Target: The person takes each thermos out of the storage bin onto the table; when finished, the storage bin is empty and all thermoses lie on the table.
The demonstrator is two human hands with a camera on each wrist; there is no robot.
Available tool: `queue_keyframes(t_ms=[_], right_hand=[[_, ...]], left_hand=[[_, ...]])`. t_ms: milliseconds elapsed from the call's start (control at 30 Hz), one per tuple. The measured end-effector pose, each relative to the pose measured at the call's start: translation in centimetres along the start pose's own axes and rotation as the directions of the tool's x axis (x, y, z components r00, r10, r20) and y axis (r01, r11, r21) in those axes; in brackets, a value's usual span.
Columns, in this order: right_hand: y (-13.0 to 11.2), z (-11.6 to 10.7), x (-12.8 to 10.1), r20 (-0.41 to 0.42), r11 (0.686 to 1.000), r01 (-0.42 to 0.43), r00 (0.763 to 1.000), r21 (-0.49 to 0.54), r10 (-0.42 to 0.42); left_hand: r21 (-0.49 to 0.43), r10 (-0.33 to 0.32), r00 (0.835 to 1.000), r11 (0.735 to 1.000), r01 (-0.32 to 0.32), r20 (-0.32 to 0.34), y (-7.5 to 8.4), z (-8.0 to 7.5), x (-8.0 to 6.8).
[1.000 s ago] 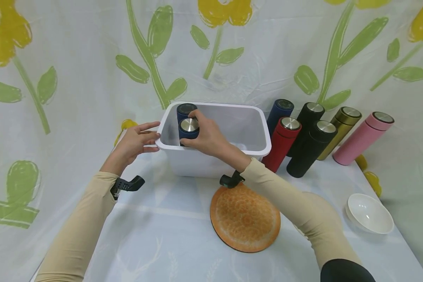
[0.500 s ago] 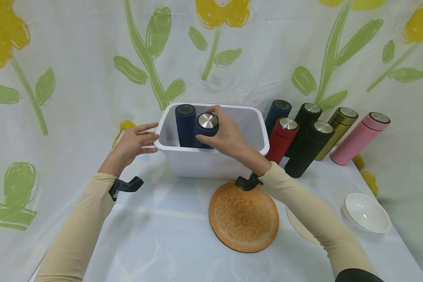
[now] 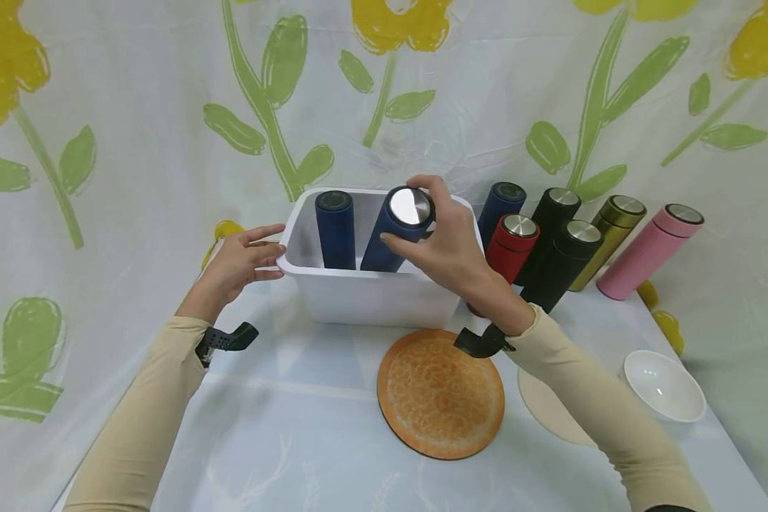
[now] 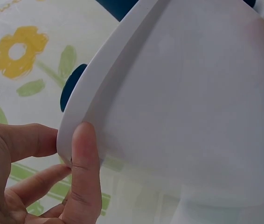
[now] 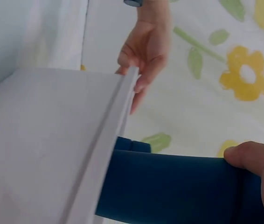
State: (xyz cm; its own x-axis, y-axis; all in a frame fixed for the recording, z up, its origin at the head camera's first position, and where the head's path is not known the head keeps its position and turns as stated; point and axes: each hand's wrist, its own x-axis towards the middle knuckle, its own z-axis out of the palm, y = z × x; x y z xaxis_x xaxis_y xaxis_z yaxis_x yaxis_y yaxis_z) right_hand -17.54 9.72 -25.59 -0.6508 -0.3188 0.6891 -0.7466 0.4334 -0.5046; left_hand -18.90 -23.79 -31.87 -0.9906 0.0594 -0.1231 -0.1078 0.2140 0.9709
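Observation:
My right hand [image 3: 444, 249] grips a navy bottle [image 3: 393, 235] with a steel cap near its top. The bottle is tilted, its lower end inside the white tub [image 3: 365, 295]; in the right wrist view this navy bottle [image 5: 178, 189] crosses the white tub's rim [image 5: 108, 140]. A second navy bottle [image 3: 335, 229] stands upright at the tub's left end. My left hand [image 3: 240, 259] holds the tub's left rim with straight fingers; in the left wrist view its thumb [image 4: 83, 168] lies against the tub wall [image 4: 178, 116].
Right of the tub stand a navy bottle [image 3: 499, 210], a red bottle [image 3: 510, 245], two black bottles [image 3: 560, 259], a gold bottle [image 3: 611, 238] and a pink bottle [image 3: 649, 249]. An orange round mat [image 3: 440, 392], a beige coaster [image 3: 547, 412] and a white bowl [image 3: 664, 385] lie nearer me.
My right hand has carried the steel-capped navy bottle rightwards and upwards, away from the other navy bottle, and tilted it. My left hand has stayed on the tub's rim.

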Motion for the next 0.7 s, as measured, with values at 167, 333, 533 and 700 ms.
queue_keyframes(t_ms=[167,333,533,700], right_hand=[[-0.8,-1.4,-0.6,-0.061,1.0,0.007,0.998,-0.002,-0.008],[-1.4,-3.0,-1.1,-0.13,0.998,0.06,0.99,-0.002,-0.06],[-1.9,-5.0,-1.8,-0.201,0.991,0.133,0.971,-0.012,-0.132],[-2.5,-6.5,-2.4,-0.24,0.991,0.134,0.962,-0.01,-0.133]], left_hand=[[-0.006,-0.002,1.0,1.0,0.002,0.0,-0.1,0.0,0.1],[-0.021,-0.007,1.0,1.0,0.007,0.001,-0.1,0.1,0.1],[-0.025,-0.013,1.0,1.0,0.012,-0.005,-0.1,0.0,0.0],[-0.023,-0.009,1.0,1.0,0.009,-0.002,0.0,-0.1,0.0]])
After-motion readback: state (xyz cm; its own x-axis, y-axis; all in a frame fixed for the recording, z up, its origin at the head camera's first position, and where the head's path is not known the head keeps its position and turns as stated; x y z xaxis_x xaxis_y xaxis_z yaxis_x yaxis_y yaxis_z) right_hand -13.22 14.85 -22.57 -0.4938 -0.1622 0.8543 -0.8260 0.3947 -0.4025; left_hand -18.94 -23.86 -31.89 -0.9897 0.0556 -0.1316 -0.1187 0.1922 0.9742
